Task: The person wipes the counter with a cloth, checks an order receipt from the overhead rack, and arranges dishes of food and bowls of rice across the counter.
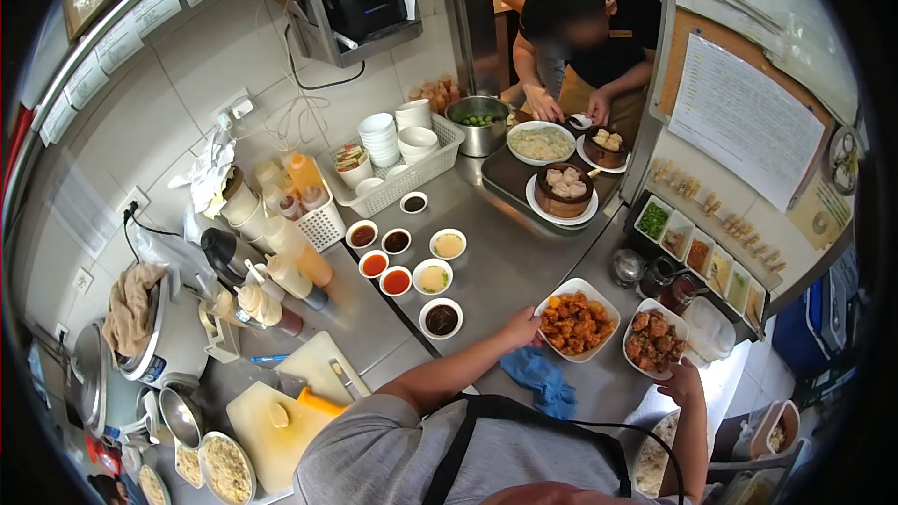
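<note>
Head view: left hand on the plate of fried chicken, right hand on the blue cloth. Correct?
Not quite. The head view shows the right hand on a second plate of glazed meat, not the blue cloth, which lies untouched. The left hand is on the fried chicken plate.

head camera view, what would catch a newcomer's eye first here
Two white plates of orange-brown fried food sit at the near edge of the steel counter: the left hand touches one plate, the right hand holds the other. To their left stands a cluster of small sauce bowls, red, dark and pale. Across the counter another person bends over bamboo steamers on a tray.
</note>
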Demonstrator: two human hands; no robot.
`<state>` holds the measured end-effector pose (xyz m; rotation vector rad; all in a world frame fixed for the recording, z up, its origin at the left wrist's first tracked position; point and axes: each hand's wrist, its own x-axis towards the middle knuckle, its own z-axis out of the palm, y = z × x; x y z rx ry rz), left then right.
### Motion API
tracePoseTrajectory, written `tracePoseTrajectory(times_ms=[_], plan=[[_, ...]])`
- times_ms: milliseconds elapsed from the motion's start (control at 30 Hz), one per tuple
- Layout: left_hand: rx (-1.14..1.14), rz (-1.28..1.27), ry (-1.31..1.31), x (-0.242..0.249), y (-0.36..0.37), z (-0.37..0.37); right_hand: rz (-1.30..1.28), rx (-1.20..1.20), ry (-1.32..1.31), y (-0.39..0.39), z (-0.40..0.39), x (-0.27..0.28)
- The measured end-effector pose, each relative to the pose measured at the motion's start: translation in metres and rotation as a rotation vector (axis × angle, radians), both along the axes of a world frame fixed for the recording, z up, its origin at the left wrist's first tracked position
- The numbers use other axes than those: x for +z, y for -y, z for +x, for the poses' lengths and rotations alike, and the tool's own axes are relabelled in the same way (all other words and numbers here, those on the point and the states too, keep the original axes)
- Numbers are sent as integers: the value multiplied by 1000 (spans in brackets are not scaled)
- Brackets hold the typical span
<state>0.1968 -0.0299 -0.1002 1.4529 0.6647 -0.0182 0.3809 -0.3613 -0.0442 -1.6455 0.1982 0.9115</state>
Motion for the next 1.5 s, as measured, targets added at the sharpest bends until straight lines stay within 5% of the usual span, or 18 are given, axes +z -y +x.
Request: tracePoseTrajectory(times_ms=[133,200,267,367,567,633,667,767,867,1000,1333,1433,1500], plan=[[-65,-95,4,5,-5,-3,-149,-21,98,-11,-19,20],[-129,-144,-13,2,-12,-2,-399,40,570,14,4,-34],[-220,-112,-132,33,-19,-7,-522,-10,944,6,-9,-25],[-266,-19,-120,66,-56,-10,-466,67,890,-19,-48,37],[10,127,276,184,-165,-14,-277,175,530,-41,-87,23],[104,277,306,233,-186,-18,-404,276,400,-42,-88,-8],[191,564,386,270,-231,-14,-418,276,244,-51,-97,-14],[414,827,662,356,-291,-18,-485,385,372,-60,-104,-16],[690,874,688,433,-329,-19,-352,96,215,-49,-97,-50],[831,1047,711,499,-365,-23,-345,-37,322,-41,-96,-84],[801,1110,711,522,-375,-18,110,-256,33,-41,-99,-85],[799,1067,724,521,-374,-11,-295,56,94,-47,-101,-45],[789,1054,783,523,-391,-13,-306,112,273,-63,-112,-12]])
